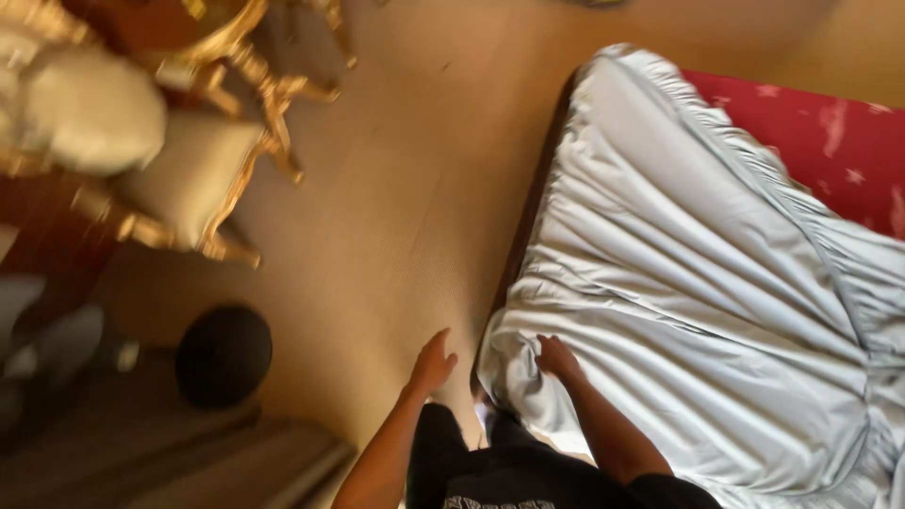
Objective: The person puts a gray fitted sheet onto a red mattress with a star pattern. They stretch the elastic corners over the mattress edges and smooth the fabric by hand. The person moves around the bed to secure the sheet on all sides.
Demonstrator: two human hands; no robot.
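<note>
A pale blue-grey fitted sheet [679, 283] with a gathered elastic edge lies wrinkled over a bed, leaving the red patterned mattress [820, 141] bare at the far right. My right hand [556, 358] is closed on the sheet's near corner at the foot of the bed. My left hand [434, 363] hangs free over the tan floor just left of that corner, fingers apart and holding nothing. My dark trousers show at the bottom edge.
Gilded chairs with cream cushions [189, 170] stand at the upper left. A round black object [223, 355] sits on the floor at the lower left. Tan carpet [396, 188] stretches between the chairs and the bed.
</note>
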